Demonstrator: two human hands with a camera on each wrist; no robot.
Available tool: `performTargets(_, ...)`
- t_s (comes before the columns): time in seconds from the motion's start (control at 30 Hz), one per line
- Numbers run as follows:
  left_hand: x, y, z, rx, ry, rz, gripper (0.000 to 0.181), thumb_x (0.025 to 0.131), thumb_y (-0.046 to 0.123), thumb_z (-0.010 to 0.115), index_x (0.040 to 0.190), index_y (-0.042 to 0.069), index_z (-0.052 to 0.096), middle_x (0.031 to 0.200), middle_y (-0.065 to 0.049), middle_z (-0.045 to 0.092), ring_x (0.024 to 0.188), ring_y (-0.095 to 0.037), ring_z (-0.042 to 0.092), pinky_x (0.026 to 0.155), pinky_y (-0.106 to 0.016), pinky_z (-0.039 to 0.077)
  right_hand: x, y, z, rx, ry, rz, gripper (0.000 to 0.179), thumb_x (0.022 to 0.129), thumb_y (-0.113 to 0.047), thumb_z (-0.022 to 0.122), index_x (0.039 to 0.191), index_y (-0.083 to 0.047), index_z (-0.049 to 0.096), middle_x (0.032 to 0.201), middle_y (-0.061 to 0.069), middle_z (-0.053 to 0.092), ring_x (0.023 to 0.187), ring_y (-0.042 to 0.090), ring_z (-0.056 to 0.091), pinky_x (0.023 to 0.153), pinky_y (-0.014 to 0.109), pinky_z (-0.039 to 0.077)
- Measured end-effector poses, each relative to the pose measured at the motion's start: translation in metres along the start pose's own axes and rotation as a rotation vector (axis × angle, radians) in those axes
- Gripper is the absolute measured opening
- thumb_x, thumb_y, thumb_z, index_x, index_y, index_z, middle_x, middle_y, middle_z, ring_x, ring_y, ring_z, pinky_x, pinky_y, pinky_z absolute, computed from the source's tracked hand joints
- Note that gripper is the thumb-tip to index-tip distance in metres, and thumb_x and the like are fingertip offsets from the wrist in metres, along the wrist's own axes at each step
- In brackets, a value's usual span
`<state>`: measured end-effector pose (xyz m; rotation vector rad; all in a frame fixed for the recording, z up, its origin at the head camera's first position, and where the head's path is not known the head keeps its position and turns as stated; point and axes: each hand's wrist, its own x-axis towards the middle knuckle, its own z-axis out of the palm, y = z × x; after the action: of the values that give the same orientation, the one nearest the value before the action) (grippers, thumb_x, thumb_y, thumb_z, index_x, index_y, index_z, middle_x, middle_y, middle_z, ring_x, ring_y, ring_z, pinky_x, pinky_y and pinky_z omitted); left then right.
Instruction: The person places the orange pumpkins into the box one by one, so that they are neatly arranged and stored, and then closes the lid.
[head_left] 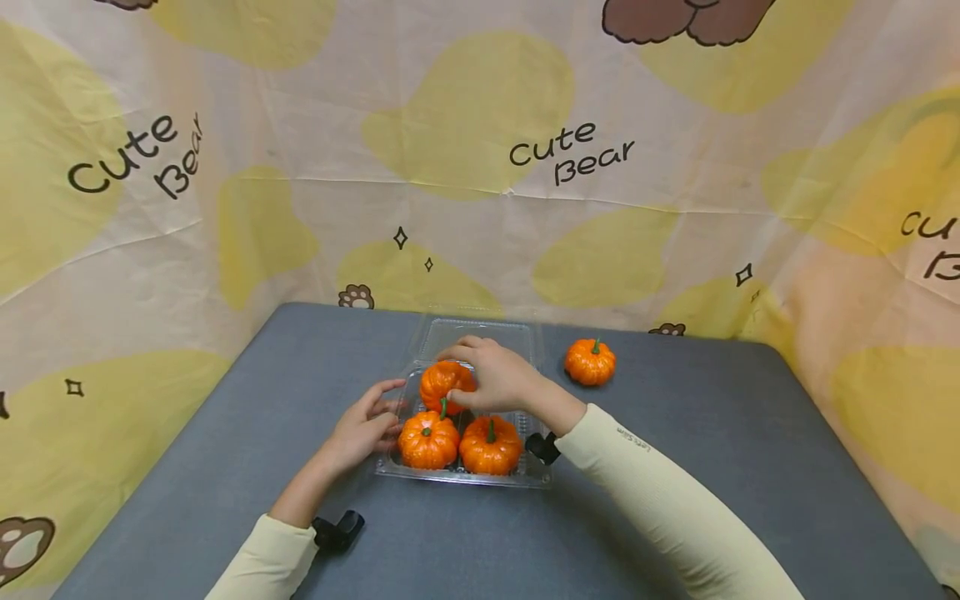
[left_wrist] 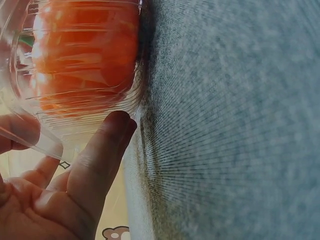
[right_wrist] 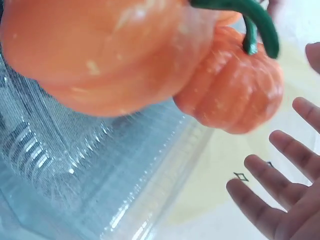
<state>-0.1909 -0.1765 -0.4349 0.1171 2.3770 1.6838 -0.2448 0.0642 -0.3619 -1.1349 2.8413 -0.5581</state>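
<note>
A clear plastic clamshell box (head_left: 465, 478) lies with its lid laid back. It holds several orange pumpkins: one at the back left (head_left: 444, 383), one at the front left (head_left: 428, 440), one at the front right (head_left: 491, 446). My right hand (head_left: 491, 377) hovers around the back-left pumpkin. In the right wrist view its spread fingers (right_wrist: 260, 200) stand apart from the pumpkins. Along the box's left side, my left hand (head_left: 363, 429) rests with fingers extended. The left wrist view has a fingertip (left_wrist: 117, 120) touching the outer wall, low near the table.
Another orange pumpkin (head_left: 590, 362) sits on the grey table (head_left: 675, 433), to the right of the box lid (head_left: 480, 335). A printed cloth backdrop (head_left: 465, 125) rises behind and at both sides of the table.
</note>
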Motion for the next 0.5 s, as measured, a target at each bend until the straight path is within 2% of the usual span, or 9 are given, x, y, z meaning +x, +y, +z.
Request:
performTargets(0.23, 0.001, -0.001, 0.0, 0.012, 0.002, -0.014, 0.055, 0.092, 0.007, 0.044, 0.145, 0.017, 0.036, 0.139, -0.026, 0.05, 0.106, -0.034, 0.064, 0.077, -0.042, 0.058, -0.01, 0.005, -0.013, 0.006, 0.08, 0.034, 0.051, 0.084, -0.044, 0.066, 0.133, -0.031, 0.055, 0.139, -0.004, 0.052, 0.124, 0.026, 0.051, 0.095, 0.047, 0.048)
performTargets(0.5, -0.001, 0.001, 0.0, -0.001, -0.014, 0.015, 0.055, 0.093, 0.007, 0.045, 0.146, 0.013, 0.034, 0.14, -0.029, 0.047, 0.106, -0.034, 0.064, 0.077, -0.043, 0.058, -0.021, 0.019, -0.027, 0.053, 0.168, 0.092, 0.054, 0.082, -0.043, 0.068, 0.132, -0.029, 0.055, 0.138, -0.002, 0.052, 0.125, 0.025, 0.05, 0.095, 0.048, 0.048)
